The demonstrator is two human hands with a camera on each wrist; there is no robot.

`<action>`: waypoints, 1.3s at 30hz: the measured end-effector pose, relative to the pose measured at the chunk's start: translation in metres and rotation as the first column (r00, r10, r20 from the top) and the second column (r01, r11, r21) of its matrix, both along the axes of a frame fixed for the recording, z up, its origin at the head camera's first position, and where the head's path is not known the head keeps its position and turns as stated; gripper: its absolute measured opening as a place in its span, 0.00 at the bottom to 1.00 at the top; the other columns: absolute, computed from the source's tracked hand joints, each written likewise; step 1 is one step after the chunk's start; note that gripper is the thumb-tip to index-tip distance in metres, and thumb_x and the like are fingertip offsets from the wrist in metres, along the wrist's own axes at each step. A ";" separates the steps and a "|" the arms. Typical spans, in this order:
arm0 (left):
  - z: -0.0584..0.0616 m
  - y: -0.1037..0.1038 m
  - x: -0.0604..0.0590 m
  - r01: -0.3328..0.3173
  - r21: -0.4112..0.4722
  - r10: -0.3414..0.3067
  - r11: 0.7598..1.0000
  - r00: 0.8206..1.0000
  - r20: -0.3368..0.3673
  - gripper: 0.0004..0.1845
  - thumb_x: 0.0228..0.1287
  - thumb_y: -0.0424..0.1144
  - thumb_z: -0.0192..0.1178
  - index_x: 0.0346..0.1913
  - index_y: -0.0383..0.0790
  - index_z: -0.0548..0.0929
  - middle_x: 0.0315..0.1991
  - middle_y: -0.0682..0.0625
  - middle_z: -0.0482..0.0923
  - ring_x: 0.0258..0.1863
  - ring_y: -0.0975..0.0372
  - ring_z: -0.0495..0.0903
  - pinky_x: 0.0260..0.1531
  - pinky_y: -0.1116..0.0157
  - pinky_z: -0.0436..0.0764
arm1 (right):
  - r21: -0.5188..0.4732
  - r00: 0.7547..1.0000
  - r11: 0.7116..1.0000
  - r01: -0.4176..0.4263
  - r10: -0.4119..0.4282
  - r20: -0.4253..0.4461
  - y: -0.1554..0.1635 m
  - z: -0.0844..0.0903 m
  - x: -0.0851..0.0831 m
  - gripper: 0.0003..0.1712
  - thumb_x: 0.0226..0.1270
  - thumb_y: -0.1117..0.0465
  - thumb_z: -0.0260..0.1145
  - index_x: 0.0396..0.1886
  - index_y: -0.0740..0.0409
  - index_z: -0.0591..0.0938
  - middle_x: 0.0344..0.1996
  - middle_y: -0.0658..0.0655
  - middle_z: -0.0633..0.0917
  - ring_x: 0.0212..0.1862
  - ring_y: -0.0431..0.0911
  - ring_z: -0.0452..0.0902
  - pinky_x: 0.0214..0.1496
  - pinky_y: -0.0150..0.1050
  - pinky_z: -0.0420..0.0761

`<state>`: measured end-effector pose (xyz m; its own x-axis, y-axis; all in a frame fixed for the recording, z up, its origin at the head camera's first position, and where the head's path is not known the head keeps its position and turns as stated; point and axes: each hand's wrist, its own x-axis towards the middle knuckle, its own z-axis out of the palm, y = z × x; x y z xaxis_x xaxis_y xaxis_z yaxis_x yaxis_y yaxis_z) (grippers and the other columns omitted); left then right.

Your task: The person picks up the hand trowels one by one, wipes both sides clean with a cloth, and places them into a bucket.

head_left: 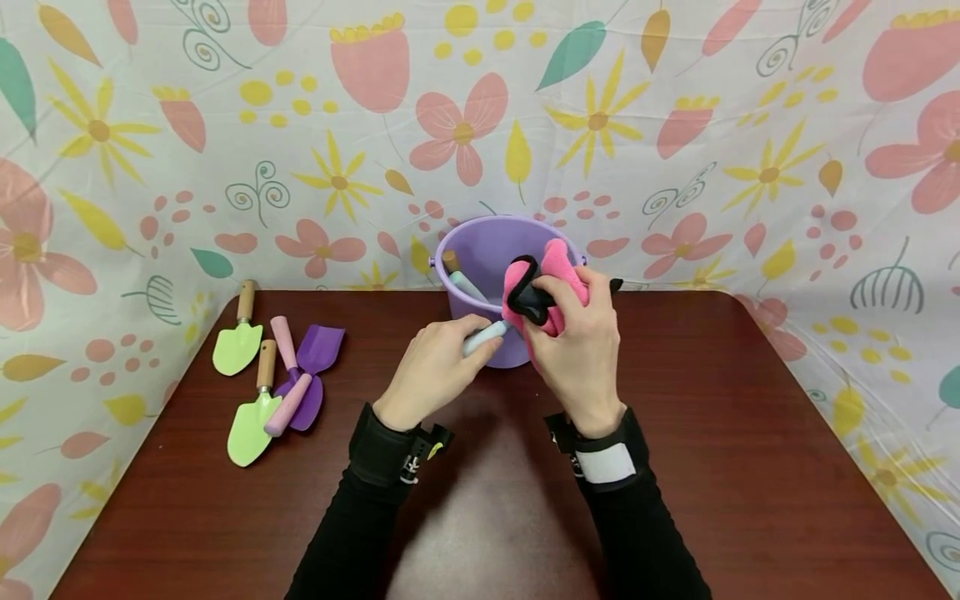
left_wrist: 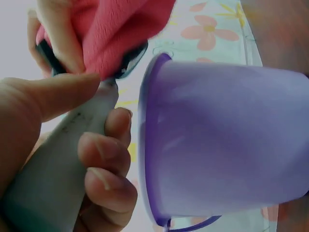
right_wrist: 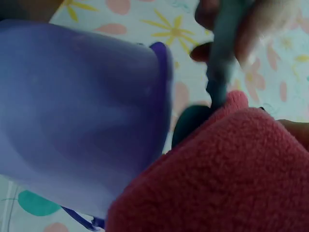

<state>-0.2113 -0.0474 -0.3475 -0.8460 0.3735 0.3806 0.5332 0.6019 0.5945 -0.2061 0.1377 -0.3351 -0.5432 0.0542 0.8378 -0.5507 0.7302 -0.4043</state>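
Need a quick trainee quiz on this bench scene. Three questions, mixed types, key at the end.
1. Multiple choice: what does the person's left hand hold?
a) a wooden tool handle
b) a pale-blue tool handle
c) a pink tool handle

2. True or false: the person's right hand grips the rim of the purple plastic bucket.

3. Count: how many trowels with lime-green blades and wooden handles lie on the dark brown table, left of the bucket in the head view?

Key: 1 b; 2 false, it holds a pink fleecy cloth; 3 two.
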 end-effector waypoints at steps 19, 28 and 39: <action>0.003 0.010 0.005 0.068 0.019 -0.066 0.998 0.996 -0.058 0.05 0.70 0.43 0.60 0.42 0.47 0.82 0.21 0.57 0.67 0.19 0.68 0.65 0.21 0.67 0.67 | -0.052 0.992 0.992 0.116 -0.118 -0.043 0.006 -0.006 -0.013 0.14 0.55 0.60 0.73 0.42 0.57 0.84 0.46 0.67 0.73 0.51 0.59 0.68 0.49 0.55 0.66; 0.004 0.007 0.005 0.059 0.022 -0.058 0.998 0.998 -0.036 0.08 0.70 0.42 0.60 0.46 0.44 0.83 0.20 0.55 0.65 0.18 0.67 0.63 0.21 0.67 0.65 | -0.053 0.986 0.985 0.165 -0.166 -0.012 0.019 -0.008 -0.019 0.14 0.56 0.62 0.71 0.43 0.58 0.83 0.46 0.68 0.72 0.51 0.60 0.67 0.51 0.59 0.67; 0.004 -0.007 0.001 0.035 0.071 -0.037 0.997 0.999 0.027 0.10 0.71 0.43 0.59 0.49 0.45 0.82 0.19 0.55 0.67 0.17 0.65 0.64 0.22 0.65 0.66 | -0.117 0.979 0.972 0.204 -0.200 0.045 0.043 -0.004 -0.019 0.14 0.58 0.64 0.69 0.44 0.60 0.82 0.46 0.67 0.70 0.53 0.58 0.68 0.50 0.57 0.71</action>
